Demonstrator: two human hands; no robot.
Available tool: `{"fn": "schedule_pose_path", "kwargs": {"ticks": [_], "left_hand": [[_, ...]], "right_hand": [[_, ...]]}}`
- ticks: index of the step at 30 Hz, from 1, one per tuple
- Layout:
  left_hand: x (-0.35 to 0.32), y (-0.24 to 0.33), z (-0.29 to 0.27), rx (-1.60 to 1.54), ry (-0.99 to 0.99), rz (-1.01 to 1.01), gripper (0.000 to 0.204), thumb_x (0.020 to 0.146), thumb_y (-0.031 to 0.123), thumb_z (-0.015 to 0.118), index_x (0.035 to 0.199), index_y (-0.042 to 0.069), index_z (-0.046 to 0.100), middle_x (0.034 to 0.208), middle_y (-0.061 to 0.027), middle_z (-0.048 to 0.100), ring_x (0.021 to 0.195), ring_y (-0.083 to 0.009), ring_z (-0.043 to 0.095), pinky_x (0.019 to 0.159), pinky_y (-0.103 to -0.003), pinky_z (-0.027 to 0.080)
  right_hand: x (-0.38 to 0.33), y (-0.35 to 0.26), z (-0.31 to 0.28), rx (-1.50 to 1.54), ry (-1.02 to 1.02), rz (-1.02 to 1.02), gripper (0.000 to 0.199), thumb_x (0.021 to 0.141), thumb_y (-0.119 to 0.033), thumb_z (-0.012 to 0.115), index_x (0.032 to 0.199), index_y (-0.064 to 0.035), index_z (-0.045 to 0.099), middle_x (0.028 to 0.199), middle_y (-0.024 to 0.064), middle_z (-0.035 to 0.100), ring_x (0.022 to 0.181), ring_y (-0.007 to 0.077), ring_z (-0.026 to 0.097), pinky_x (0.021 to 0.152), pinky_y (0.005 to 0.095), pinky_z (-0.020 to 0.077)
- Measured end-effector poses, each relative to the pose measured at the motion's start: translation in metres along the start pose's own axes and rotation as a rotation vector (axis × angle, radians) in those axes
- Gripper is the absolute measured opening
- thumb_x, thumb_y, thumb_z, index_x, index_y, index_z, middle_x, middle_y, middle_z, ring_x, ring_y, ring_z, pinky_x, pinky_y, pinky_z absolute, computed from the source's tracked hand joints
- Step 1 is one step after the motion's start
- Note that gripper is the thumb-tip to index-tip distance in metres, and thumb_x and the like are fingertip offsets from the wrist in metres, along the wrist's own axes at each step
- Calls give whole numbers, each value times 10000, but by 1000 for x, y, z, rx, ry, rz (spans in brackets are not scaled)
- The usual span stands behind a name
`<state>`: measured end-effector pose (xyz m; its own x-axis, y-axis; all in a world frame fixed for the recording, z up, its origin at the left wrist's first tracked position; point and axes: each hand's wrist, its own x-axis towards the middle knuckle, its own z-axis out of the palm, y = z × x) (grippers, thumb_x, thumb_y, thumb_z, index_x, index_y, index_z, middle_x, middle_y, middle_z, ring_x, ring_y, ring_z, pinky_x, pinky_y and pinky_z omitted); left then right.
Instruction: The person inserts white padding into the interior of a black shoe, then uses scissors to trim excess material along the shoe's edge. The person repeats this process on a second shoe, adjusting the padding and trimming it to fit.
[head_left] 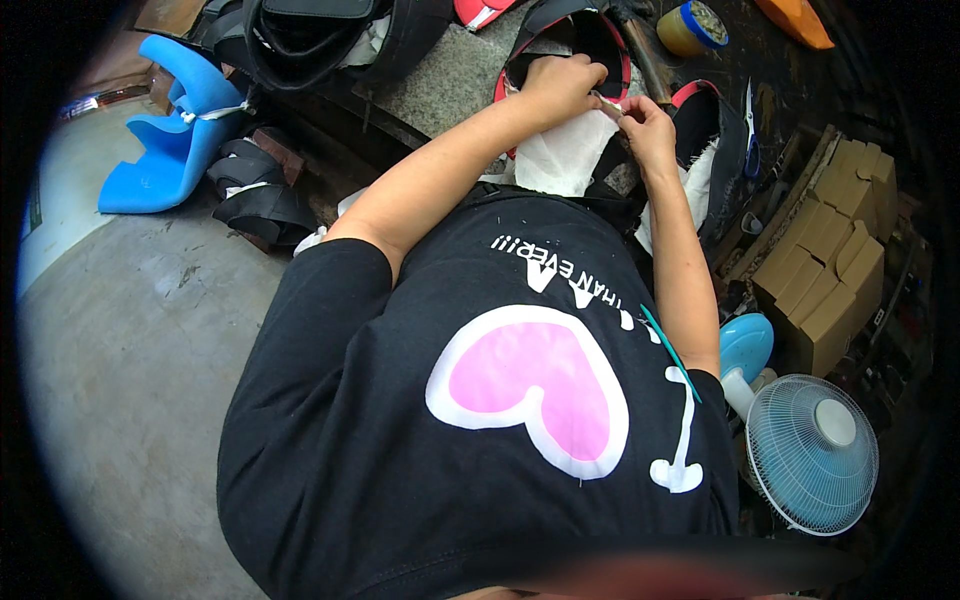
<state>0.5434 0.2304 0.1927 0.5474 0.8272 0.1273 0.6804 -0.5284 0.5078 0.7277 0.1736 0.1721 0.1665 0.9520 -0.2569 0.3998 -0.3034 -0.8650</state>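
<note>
My left hand [556, 88] grips the top of a white cloth piece [562, 158] that hangs down over a black shoe upper with a red rim [610, 38] on a grey stone slab [440, 85]. My right hand [646, 130] pinches the right edge of the same cloth, close to the left hand, with a small thin tool-like thing between the fingers that I cannot identify. Both forearms reach forward from my black shirt with a pink heart print.
Another black upper with white lining [715, 150] lies right of my hands. A yellow glue tin [692, 28] stands beyond. Blue foam shapes [165, 130] and black straps [255, 195] lie at the left. Cardboard boxes [830, 250] and a small fan [812, 452] stand at the right.
</note>
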Motion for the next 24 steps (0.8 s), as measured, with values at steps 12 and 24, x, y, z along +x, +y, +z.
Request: {"fn": "schedule_pose_path", "kwargs": {"ticks": [12,24], "left_hand": [[-10,-2,11,-141,69,-14,197,782,304,721,941,190,695,887,-44,609,833,-270,651,707,-401,518],[-9,-2,6,-354,8,-173,241,769,344,728,959,203,679,898,-27,600,886,-235,633,735,-373,493]], "right_hand": [[0,-22,1,179,-51,97,124,871,-168,713,895,-46,700,790,-27,646,673,46,553,622,199,446],[3,-26,-6,349,-13,191,188,861,-219,732,912,-43,694,771,-17,654,655,56,545,580,208,440]]}}
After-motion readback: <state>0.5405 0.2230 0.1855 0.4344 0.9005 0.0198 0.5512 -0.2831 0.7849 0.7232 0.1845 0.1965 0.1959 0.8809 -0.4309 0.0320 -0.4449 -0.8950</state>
